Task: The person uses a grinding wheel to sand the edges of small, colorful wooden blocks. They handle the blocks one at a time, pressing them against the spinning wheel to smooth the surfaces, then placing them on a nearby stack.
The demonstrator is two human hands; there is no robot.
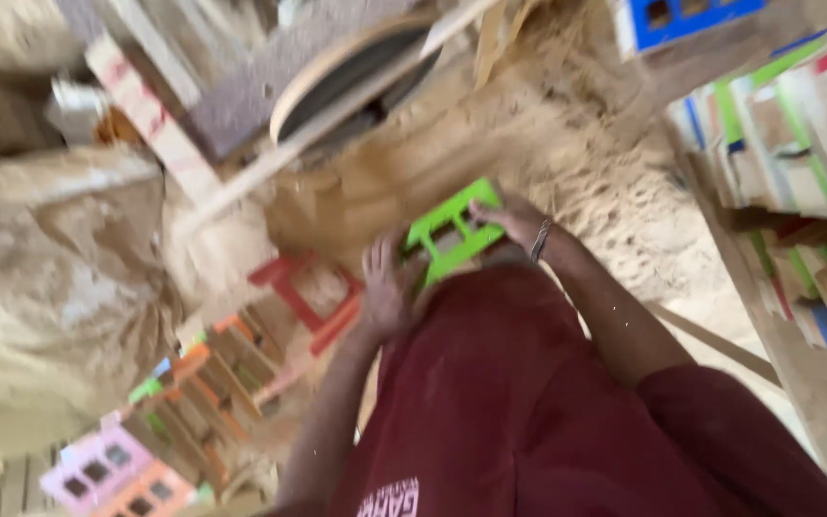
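Roughly, sawdust [567, 144] covers the ground ahead, and the green frame [452, 232] sits in front of the person's chest. Left hand [387, 287] and right hand [514, 218] clasp its opposite edges; it looks light, stiff painted wood, best held by its rails

Blurred head view, both hands on a green painted wooden frame [452, 235], left hand [387, 287] at its near edge, right hand [512, 218] at its far corner, red frame [306, 299] lying just left, sawdust-covered floor [614, 191], stacked painted frames [796, 134] at right.
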